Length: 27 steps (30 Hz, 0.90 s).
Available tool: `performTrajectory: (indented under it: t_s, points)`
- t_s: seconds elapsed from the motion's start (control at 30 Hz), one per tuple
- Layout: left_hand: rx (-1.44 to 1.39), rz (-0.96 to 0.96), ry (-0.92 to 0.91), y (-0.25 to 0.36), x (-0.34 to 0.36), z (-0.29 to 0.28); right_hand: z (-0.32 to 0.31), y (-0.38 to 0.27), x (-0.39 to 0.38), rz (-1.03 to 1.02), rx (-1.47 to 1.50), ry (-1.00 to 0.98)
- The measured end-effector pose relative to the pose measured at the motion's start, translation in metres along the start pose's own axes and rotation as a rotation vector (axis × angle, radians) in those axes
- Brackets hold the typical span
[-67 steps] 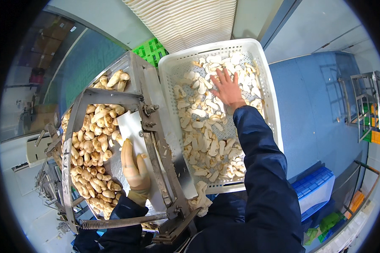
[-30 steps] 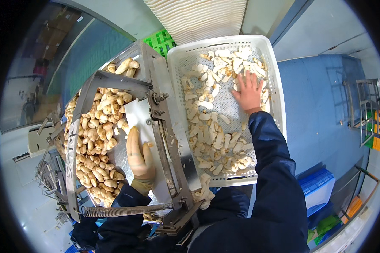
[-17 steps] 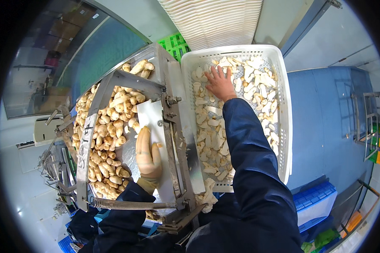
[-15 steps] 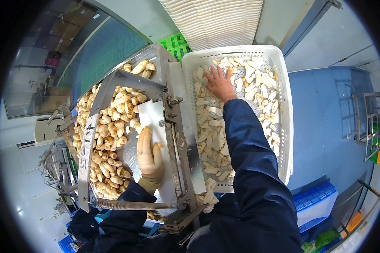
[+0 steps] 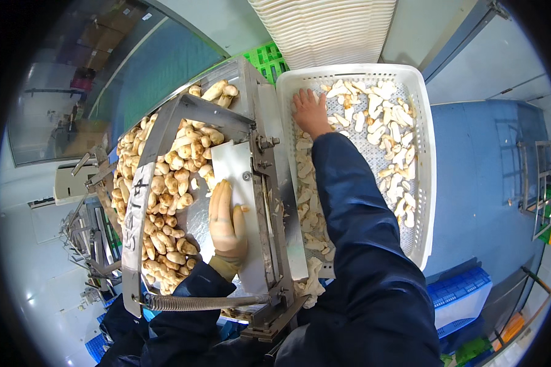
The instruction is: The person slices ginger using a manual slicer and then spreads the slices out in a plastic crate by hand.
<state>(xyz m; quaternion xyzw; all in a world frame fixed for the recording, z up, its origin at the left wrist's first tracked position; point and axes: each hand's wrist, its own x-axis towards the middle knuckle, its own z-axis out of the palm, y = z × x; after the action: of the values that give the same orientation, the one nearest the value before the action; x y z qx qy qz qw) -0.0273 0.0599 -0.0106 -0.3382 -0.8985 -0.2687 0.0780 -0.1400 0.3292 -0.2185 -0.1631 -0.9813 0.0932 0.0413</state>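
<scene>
My left hand (image 5: 228, 223), in a pale glove, lies with its fingers stretched out on a white board (image 5: 231, 164) inside a metal slicing frame (image 5: 142, 186). To its left is a heap of whole brown-capped mushrooms (image 5: 176, 183) on a metal surface. My right hand (image 5: 310, 114), bare, reaches to the far left part of a white perforated tray (image 5: 430, 177). Its fingers are spread near the tray's left wall, over pale mushroom slices (image 5: 398, 125). Many slices are scattered along the right side, and others lie in shadow at the left, partly behind my right sleeve.
A metal spring (image 5: 208, 303) runs along the frame's near side. A crumpled pale cloth or glove (image 5: 312, 283) hangs at the tray's near left corner. White stacked trays (image 5: 324, 30) and a green crate (image 5: 266, 60) stand beyond. Blue crates (image 5: 459, 293) sit on the floor at right.
My right hand has moved left and slightly farther out in the tray, toward its left wall. My left hand stays flat on the board. The whole view has shifted a little.
</scene>
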Motion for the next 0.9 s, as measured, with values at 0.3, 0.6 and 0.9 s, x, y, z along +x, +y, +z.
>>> performTrajectory:
  t_s: [0.3, 0.6, 0.9]
  points:
    - [0.022, -0.013, 0.015, 0.003, -0.002, -0.014, -0.062, -0.003, -0.234, -0.388, 0.162, -0.213]
    - [0.004, 0.004, 0.025, 0.003, 0.0, -0.01, -0.021, 0.015, -0.15, -0.387, 0.084, -0.059]
    - [0.015, -0.018, 0.009, 0.0, -0.002, -0.009, -0.004, 0.025, -0.005, -0.167, 0.022, 0.161]
